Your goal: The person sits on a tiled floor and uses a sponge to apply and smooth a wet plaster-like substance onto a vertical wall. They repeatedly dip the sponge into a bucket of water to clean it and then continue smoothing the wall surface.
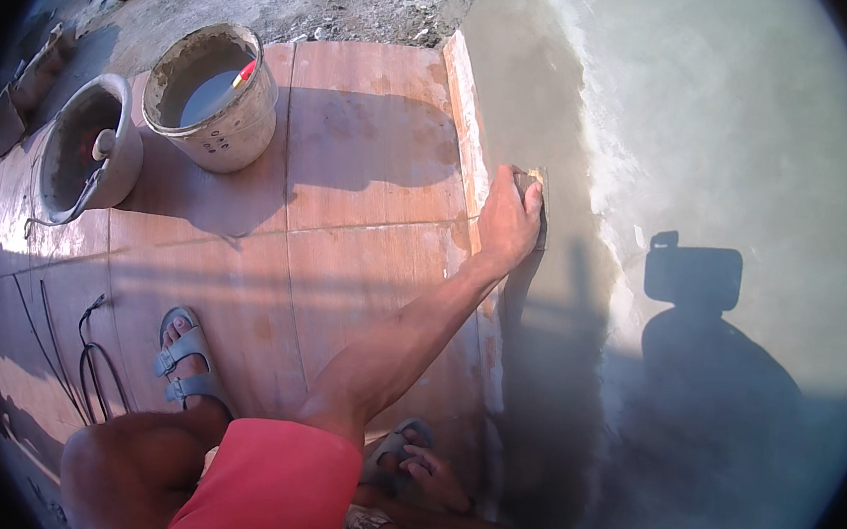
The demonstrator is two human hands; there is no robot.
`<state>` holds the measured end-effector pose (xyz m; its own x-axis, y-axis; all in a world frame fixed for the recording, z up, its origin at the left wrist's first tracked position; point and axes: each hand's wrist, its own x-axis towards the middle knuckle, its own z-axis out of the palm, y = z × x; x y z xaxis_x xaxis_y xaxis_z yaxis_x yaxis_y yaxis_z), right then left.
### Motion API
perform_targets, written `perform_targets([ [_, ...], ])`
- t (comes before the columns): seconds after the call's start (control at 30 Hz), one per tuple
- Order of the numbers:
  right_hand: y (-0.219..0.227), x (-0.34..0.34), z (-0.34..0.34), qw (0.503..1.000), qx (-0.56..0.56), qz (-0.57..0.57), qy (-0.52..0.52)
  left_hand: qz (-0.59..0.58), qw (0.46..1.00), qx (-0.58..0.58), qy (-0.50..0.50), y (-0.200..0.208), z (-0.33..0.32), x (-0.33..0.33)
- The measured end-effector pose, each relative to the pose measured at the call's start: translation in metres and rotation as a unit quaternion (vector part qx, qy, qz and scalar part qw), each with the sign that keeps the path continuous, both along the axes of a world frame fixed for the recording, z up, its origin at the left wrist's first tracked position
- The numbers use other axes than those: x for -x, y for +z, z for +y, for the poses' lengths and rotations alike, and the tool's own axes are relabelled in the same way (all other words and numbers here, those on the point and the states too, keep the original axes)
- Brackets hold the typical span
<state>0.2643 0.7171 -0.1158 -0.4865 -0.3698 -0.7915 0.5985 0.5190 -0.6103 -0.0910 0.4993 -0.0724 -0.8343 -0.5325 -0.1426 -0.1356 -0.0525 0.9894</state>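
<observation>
My left hand [512,220] reaches up and right, its fingers wrapped round a trowel [545,214]. The trowel's thin flat plate lies against a band of damp grey plaster [526,94], just beside a narrow pale strip [467,119] along the tile edge. Most of the trowel's handle is hidden by the fingers. Low in the view, my right hand [438,481] hangs near my right sandal [394,451], its fingers loosely stretched and holding nothing that I can see.
A stained bucket [229,140] of murky water, with a red-and-yellow handle [245,73] in it, stands on reddish tiles [363,270]. Left of it sits a grey basin [125,166] with a round-knobbed tool. Black cables [89,348] lie near my left sandal [187,355]. Pale plaster [771,143] spreads right.
</observation>
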Motion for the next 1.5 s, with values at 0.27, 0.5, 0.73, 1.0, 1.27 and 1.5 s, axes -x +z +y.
perform_targets([
  [0.27, -0.019, 0.017, -0.018, 0.980, 0.023, 0.154, 0.124, 0.069, 0.989, 0.089, 0.091, -0.002, -0.017, 0.019],
  [0.5, -0.042, 0.008, -0.008, 0.986, -0.005, 0.138, 0.089, 0.094, 0.985, 0.063, 0.126, -0.023, 0.021, -0.009],
  [0.73, -0.027, 0.015, -0.015, 0.993, -0.014, 0.101, 0.051, 0.117, 0.983, 0.062, 0.128, -0.017, 0.017, 0.003],
  [1.0, -0.028, 0.024, -0.031, 0.987, -0.028, 0.131, 0.094, 0.068, 0.991, 0.043, 0.106, -0.009, -0.028, 0.033],
  [1.27, -0.039, 0.023, -0.029, 0.980, -0.023, 0.175, 0.095, 0.138, 0.984, 0.085, 0.069, -0.009, 0.008, -0.004],
  [1.5, -0.036, 0.028, -0.024, 0.977, -0.099, 0.147, 0.117, 0.204, 0.976, 0.066, 0.039, 0.047, 0.024, -0.012],
])
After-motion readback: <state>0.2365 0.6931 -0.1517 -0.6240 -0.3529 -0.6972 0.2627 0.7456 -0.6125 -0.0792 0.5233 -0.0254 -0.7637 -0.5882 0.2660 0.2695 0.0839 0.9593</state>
